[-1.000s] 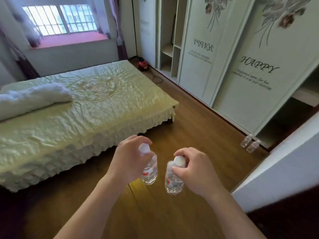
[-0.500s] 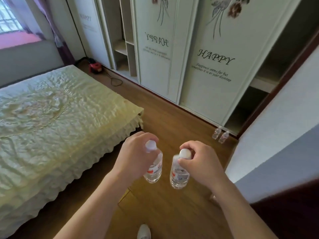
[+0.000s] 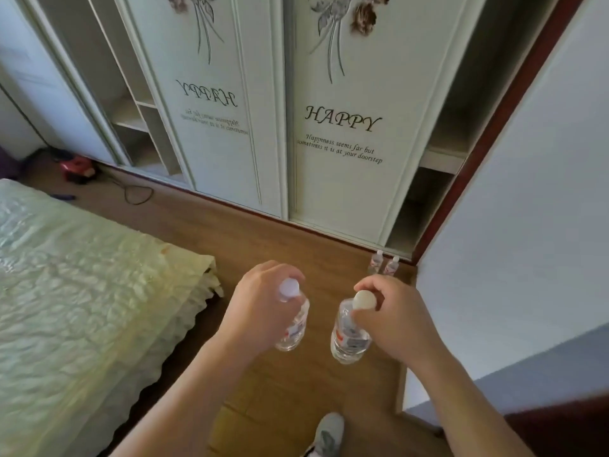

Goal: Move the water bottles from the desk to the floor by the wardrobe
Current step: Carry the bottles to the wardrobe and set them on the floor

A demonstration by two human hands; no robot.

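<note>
- Head view: you are carrying two clear plastic water bottles with white caps, held upright above the brown wooden floor (image 3: pixel 263 232).
- Your left hand (image 3: pixel 260 311) is clamping the left bottle (image 3: pixel 295 328) near its neck; your right hand (image 3: pixel 392 316) is clamping the right bottle (image 3: pixel 346 338) the same way.
- Two small clear bottles (image 3: pixel 384 263) are already standing on the floor, just beside the white sliding-door wardrobe (image 3: pixel 339 179).
- Judgement: you are partway through; this pair is not yet set down. The desk is not in view, so the remaining count cannot be told.
</note>
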